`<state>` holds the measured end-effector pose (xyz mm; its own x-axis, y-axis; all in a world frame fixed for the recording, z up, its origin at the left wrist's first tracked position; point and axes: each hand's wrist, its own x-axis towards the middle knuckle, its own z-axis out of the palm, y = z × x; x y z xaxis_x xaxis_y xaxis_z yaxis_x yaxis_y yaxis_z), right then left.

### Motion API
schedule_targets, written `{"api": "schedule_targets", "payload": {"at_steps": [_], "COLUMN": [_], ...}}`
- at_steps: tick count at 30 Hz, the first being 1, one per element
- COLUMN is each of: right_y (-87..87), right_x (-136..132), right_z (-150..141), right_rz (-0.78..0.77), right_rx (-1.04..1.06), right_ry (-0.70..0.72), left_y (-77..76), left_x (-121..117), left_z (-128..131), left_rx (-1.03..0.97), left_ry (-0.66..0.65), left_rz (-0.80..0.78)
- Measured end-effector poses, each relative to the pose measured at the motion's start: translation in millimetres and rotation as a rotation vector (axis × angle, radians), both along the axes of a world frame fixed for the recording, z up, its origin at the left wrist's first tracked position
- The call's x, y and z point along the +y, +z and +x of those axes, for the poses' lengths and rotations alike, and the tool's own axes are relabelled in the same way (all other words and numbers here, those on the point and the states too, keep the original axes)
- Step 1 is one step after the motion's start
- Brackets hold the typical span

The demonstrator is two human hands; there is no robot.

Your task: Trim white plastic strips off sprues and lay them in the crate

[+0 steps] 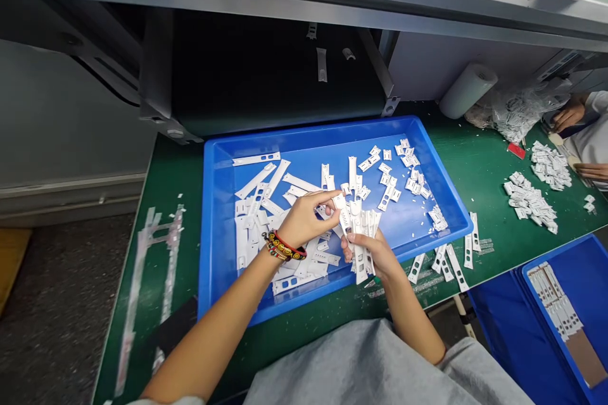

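Observation:
A bunch of white plastic strips [363, 237] with square cut-outs is gripped in my right hand [377, 254], over the front edge of a blue tray [266, 316]. My left hand [304, 218] pinches the upper end of another white strip [341, 205] at the left side of that bunch. Below and to the left of my hands, many more strips [249, 228] lie loosely heaped in the tray. Short white pieces [389, 180] are scattered over its right half. Something green pokes out beneath the bunch, mostly hidden.
Behind the tray a dark conveyor belt [266, 76] carries a few white pieces. On the green table [456, 152] to the right lie piles of small pieces [529, 202] and loose strips. A co-worker's hands [570, 115] are at the far right. Blue trays [503, 316] stand lower right.

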<state>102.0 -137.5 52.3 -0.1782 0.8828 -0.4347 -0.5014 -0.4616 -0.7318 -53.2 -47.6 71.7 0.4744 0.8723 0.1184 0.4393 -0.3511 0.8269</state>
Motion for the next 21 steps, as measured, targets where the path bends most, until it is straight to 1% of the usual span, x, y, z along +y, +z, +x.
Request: {"api": "schedule_targets", "payload": {"at_steps": [3,5,7,8,9,10,13,14,15,17,19,21], "right_y": [-1.1,-2.2,-3.3,-3.9,-4.5,-5.2,-8.1,-9.3,-10.4,-12.4,-13.5,-13.7], "right_x": [0,0,0,-1,-1,-1,1,3,4,7,8,9], "right_z": [0,0,0,0,1,2,6,7,9,11,11,10], "right_rz": [0.004,0.01,0.021,0.021,0.018,0.016,0.022,0.028,0.036,0.04,0.04,0.044], "right_rx": [0.007,0.002,-0.021,-0.034,-0.043,-0.044,-0.028,-0.024,-0.024,-0.035,-0.041,-0.036], "right_ry": [0.056,0.066,0.056,0.036,-0.019,-0.109,-0.498,-0.608,-0.687,-0.771,-0.803,-0.823], "left_y": [-2.9,-6.8,-12.0,-15.2,-18.9,-23.2,-38.6,-43.8,-48.7,-56.3,-60.6,-62.2], "left_x": [1,3,6,9,11,15,25,28,31,39,48,58], "left_z": [1,2,4,5,7,10,25,32,40,58,74,85], "left_rx": [0.072,0.109,0.108,0.099,0.089,0.085,0.138,0.173,0.206,0.266,0.359,0.442], "left_ry": [-0.079,-0.125,-0.125,-0.11,-0.088,-0.061,-0.009,-0.014,-0.03,-0.039,-0.017,0.003], "left_rz": [0.07,0.124,0.147,0.132,0.102,0.064,-0.011,-0.003,0.016,0.073,0.108,0.103]}}
